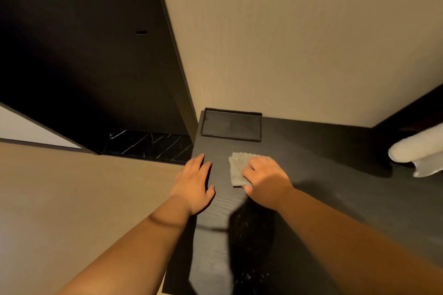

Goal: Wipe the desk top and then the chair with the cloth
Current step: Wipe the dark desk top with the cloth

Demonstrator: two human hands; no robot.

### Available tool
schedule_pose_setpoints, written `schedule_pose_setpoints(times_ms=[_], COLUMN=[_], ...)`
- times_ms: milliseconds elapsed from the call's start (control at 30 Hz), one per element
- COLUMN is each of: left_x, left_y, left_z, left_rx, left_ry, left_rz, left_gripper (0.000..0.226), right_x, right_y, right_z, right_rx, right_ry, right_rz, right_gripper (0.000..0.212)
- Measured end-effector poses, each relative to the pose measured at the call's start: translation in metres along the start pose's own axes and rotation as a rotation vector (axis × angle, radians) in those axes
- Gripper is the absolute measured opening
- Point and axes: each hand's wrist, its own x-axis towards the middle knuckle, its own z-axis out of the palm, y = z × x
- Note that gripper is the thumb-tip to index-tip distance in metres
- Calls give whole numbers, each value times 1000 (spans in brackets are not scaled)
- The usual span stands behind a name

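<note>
- You are on the first step: wiping the desk point(335, 163), working near its back left corner.
- Your right hand point(265, 178) lies on the cloth point(236, 167), fingers curled over its near edge and pressing it flat to the desk top; it reads as a press-and-hold rather than a pinch.
- The cloth sits just in front of the tray point(231, 127), which stands in the back left corner against the wall.
- Your left hand point(194, 184) lies open and flat at the desk's left edge, holding nothing, apparently bracing.
- A rolled white towel point(417, 153) lies at the right, well apart from the cloth.
- Most of the desk top to the right and toward the front edge seems yet to be covered, so I judge the step early.
- Next, you will likely need strokes toward the right and front, keeping pressure even; mind the tray's rim, and lift or skirt the tray and towel.
- The chair is not in view; that step is not yet begun.
</note>
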Motion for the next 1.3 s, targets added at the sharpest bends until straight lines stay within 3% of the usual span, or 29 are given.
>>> schedule_pose_setpoints(times_ms=[200, 567, 767, 967, 1167, 1300], left_x=[-8, -14, -20, -24, -23, -23], left_y=[-5, -3, -2, -6, -6, -5], left_z=[17, 38, 41, 48, 50, 45], left_rx=[0, -23, -74, -184, -229, -243], left_ry=[33, 133, 151, 194, 219, 209], left_rz=[7, -70, -147, -171, -181, -189], left_gripper=[81, 78, 76, 75, 80, 85], right_x=[-7, 15, 24, 44, 79, 66], right_y=[-14, 2, 19, -28, -55, -33], right_z=[25, 47, 39, 41, 42, 31], right_rx=[87, 2, 34, -7, 5, -43], right_ry=[161, 65, 63, 85, -5, -37], right_rz=[45, 77, 218, 405, 113, 37], right_gripper=[44, 58, 57, 82, 81, 83])
